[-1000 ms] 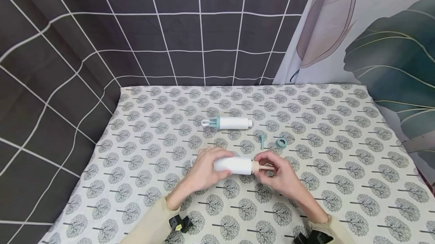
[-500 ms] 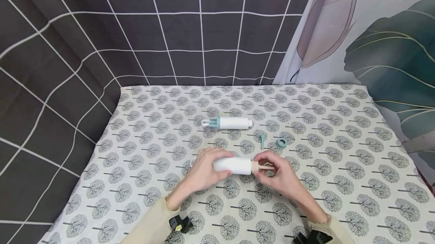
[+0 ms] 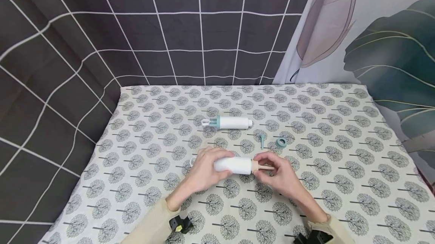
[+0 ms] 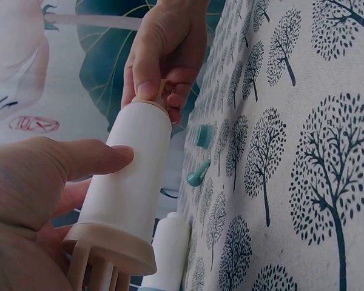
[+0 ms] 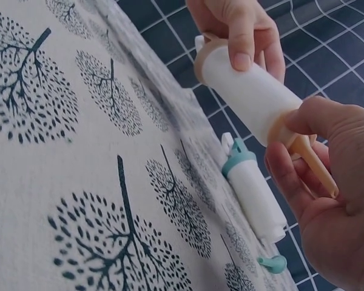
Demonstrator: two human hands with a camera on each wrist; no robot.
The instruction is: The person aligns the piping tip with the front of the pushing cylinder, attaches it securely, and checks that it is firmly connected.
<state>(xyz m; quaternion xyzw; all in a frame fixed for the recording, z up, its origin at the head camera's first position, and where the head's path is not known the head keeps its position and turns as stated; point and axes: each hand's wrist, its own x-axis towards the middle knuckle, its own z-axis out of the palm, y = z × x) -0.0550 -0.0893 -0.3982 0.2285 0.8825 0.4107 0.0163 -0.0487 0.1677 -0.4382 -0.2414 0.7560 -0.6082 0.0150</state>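
My left hand grips a white syringe-like tube around its barrel, thumb on top. At the tube's left end a beige flanged collar shows in the left wrist view. My right hand pinches the beige cap at the other end between thumb and fingers. From that cap a long beige nozzle sticks out toward my right palm. Both hands hold the tube lengthwise between them, over the patterned cloth.
A second white tube with a teal collar lies behind my hands on the tree-print tablecloth. To its right are a small teal nozzle and a teal ring cap. A dark gridded curtain hangs at the back and left.
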